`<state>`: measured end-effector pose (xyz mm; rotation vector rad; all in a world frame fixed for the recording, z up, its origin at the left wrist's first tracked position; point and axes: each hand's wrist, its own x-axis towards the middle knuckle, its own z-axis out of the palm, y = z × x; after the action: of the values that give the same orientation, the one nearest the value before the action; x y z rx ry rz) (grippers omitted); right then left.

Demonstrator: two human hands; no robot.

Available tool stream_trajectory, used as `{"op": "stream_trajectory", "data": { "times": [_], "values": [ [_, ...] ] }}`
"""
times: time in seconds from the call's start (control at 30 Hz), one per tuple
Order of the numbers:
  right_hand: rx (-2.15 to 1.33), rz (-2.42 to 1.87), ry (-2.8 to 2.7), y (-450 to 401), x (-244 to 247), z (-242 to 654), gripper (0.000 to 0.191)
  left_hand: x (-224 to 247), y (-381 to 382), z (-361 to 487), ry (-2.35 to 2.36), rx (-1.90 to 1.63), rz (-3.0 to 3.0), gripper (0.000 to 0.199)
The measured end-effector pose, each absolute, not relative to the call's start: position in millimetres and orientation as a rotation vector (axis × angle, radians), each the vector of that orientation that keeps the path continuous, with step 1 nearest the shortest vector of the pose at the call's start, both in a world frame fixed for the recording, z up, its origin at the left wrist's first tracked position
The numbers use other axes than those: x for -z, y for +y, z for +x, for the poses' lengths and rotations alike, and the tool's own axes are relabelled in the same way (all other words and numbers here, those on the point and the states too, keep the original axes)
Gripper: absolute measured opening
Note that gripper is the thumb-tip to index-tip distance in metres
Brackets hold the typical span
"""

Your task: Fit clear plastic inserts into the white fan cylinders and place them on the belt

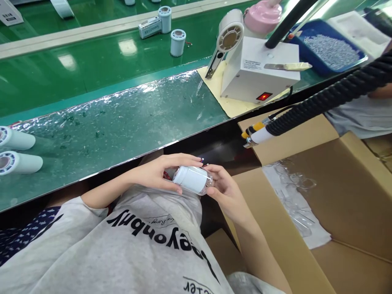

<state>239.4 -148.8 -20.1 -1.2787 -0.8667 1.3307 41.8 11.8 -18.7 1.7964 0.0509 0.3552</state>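
Between my two hands, over my lap and just off the table's front edge, lies a pale blue cylinder (192, 179) with a clear plastic piece around its right end. My left hand (159, 171) grips its left part, thumb below and fingers over the top. The thumb and fingertips of my right hand (223, 188) close on the clear end. Short dark and red wire ends show by the fingertips.
Two pale cylinders (23, 162) lie at the table's left. A white box device (260, 77) with a lit red switch and a handheld fan (229, 36) stand upper right. A black ribbed hose (330, 90) crosses above an open carton (346, 196) holding clear plastic parts.
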Motion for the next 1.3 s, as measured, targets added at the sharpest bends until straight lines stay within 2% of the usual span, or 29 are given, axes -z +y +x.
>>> {"op": "stream_trajectory", "data": {
  "times": [0.17,0.63,1.03,1.13,1.3],
  "values": [
    [-1.404,-1.270,-0.765,-149.6,29.1,237.9,0.058,18.8,12.1,41.6,0.054,-0.343,1.799,0.071],
    [-1.757,-1.117,-0.487,-142.0,30.7,230.2,0.078,21.0,11.0,44.4,0.047,-0.314,1.761,0.068],
    [-2.005,-1.049,-0.441,-141.9,38.6,232.2,0.085,19.0,4.3,43.2,0.149,-0.280,1.738,0.062],
    [-1.833,-1.146,-0.617,-147.2,44.3,231.7,0.090,13.1,0.7,42.4,0.232,-0.258,1.709,0.063],
    [-0.734,-1.290,-1.298,-158.5,55.7,238.7,0.073,6.5,-3.6,41.4,0.346,-0.221,1.595,0.066]
  ]
}}
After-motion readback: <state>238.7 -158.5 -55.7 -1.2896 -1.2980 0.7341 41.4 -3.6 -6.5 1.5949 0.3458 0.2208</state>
